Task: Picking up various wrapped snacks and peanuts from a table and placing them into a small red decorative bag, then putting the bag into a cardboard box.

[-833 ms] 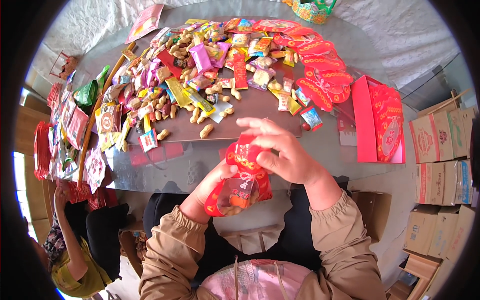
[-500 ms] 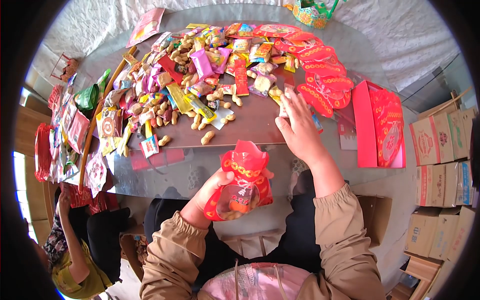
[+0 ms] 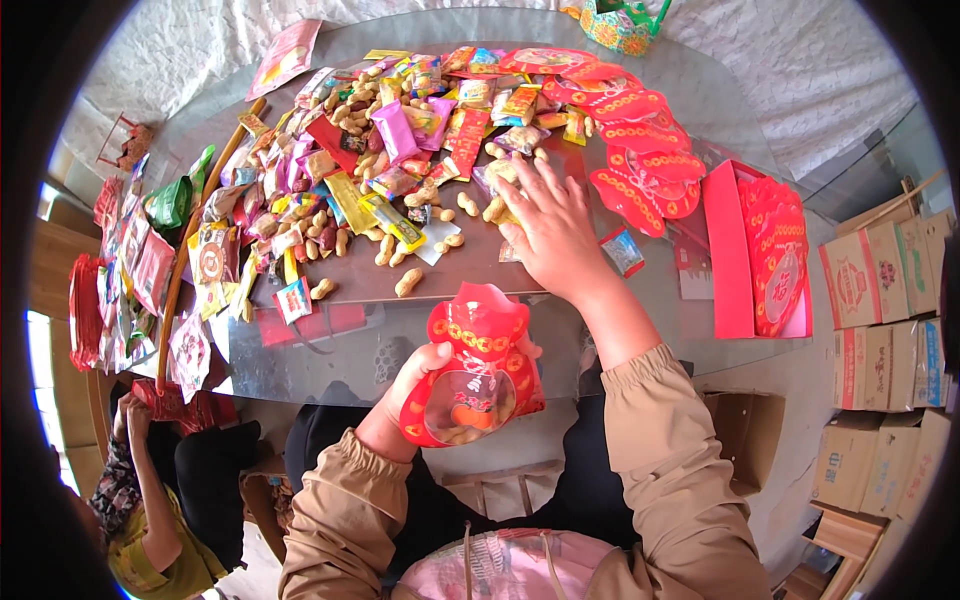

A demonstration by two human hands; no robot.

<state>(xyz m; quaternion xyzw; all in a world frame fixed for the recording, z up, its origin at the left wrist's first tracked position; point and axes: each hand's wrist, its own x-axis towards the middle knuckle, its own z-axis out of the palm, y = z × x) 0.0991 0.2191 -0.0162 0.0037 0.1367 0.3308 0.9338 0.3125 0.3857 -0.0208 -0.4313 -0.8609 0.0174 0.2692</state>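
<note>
My left hand (image 3: 412,385) grips a red gift bag (image 3: 500,355) by its left side, just off the table's near edge. The bag stands upright with its scalloped top uppermost, and peanuts show through its clear window. Over the table, my right hand (image 3: 556,232) reaches with fingers apart to the right edge of a heap of wrapped sweets (image 3: 400,135) and loose peanuts. Its fingertips lie at some peanuts (image 3: 494,208) and a pale wrapped sweet (image 3: 500,174); the hand partly covers them. Beside my right wrist is a small blue-and-red packet (image 3: 623,252).
Flat red bags (image 3: 648,185) fan out right of the heap, beside a red box (image 3: 722,260) of more bags. A wooden stick (image 3: 188,250) separates the heap from packaged snacks at left. Another person's hands (image 3: 135,415) are at lower left. Cardboard cartons (image 3: 868,275) stack at right.
My right hand has moved left onto the heap's edge, uncovering the blue-and-red packet. The red bag and my left hand have shifted slightly left. A long red packet in the heap now lies more tilted.
</note>
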